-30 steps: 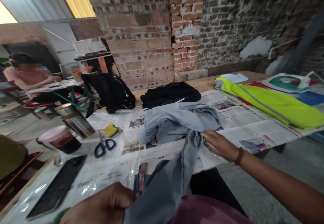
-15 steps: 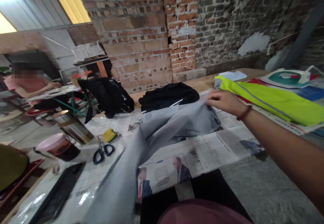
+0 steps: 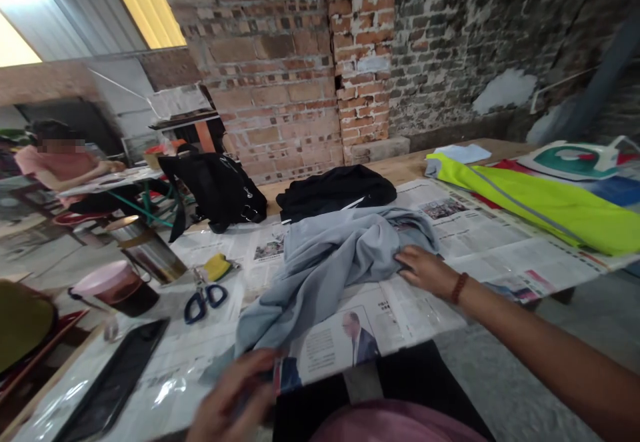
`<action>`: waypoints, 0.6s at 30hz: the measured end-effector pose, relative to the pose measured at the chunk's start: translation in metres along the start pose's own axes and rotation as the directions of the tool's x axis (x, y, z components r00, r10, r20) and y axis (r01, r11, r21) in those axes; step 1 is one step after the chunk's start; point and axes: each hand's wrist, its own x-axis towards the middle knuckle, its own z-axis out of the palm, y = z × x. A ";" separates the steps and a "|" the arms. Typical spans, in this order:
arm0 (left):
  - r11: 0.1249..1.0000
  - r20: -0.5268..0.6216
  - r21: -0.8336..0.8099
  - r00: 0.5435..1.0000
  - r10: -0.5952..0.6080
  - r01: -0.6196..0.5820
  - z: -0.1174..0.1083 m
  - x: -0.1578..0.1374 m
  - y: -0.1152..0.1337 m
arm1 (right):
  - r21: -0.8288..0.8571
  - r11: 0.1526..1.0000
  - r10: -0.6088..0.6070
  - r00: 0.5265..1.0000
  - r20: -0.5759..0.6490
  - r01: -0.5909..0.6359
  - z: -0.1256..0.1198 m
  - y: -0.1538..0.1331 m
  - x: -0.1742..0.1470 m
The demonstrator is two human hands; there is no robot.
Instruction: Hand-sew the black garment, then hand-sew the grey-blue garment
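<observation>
A crumpled length of grey cloth (image 3: 340, 255) lies across the newspaper-covered table in front of me; its garment kind, if any, cannot be made out. At its right end my right hand (image 3: 425, 270) has its fingers closed on the edge, a beaded bracelet round the wrist. Low in the view, my left hand (image 3: 235, 395) is at the cloth's near left end, smeared by motion, so its grip is unclear. Just behind the grey cloth is a bundled black cloth (image 3: 335, 187) with white trim.
To the left stand a black bag (image 3: 215, 189), a steel flask (image 3: 145, 249), a lidded cup (image 3: 117, 289), scissors (image 3: 205, 299) and a dark phone-like slab (image 3: 113, 382). On the right lie a neon yellow garment (image 3: 540, 205) and an iron (image 3: 573, 161). A person (image 3: 60, 169) sits farther back.
The raised, stretched grey cloth has come down onto the newspaper in folds. My right hand has moved lower and nearer. My left hand has come into view at the bottom.
</observation>
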 end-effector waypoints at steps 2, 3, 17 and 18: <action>0.946 0.123 0.262 0.979 0.162 -0.190 0.021 0.013 0.014 | -0.049 0.999 0.002 0.998 0.055 0.001 0.013 -0.001 0.001; 0.902 0.107 0.382 0.979 0.173 -0.202 0.028 0.018 0.018 | -0.064 0.998 0.005 0.998 0.066 -0.001 0.017 0.000 0.004; 0.649 0.032 0.702 0.923 0.383 -0.294 0.011 0.057 -0.003 | 0.252 0.953 0.247 0.915 -0.319 -0.169 -0.094 0.002 -0.025; 0.644 0.084 0.671 0.900 0.427 -0.369 0.019 0.060 0.004 | 0.263 0.951 0.241 0.917 -0.317 -0.159 -0.095 -0.002 -0.022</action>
